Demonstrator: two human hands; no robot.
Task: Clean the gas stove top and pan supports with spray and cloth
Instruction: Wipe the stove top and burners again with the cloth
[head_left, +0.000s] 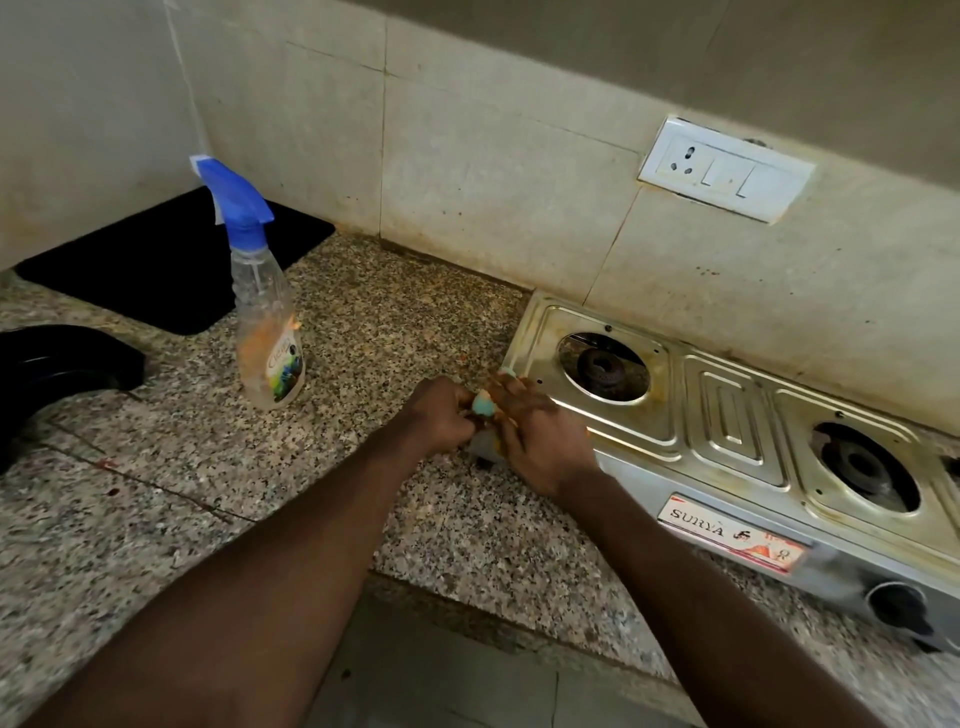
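A steel two-burner gas stove (727, 415) sits on the granite counter at the right, its pan supports off and both burners bare. A small teal and white cloth (483, 404) is bunched between my hands at the stove's near left corner. My left hand (441, 415) grips the cloth from the left. My right hand (540, 436) holds it from the right, fingers curled over it against the stove corner. A clear spray bottle (267, 332) with a blue trigger head stands upright on the counter to the left, apart from both hands.
A black mat (171, 265) lies in the back left corner. A black curved object (57, 364) rests at the left edge. A white socket and switch plate (727, 169) is on the tiled wall. The counter's front edge (467, 587) runs below my forearms.
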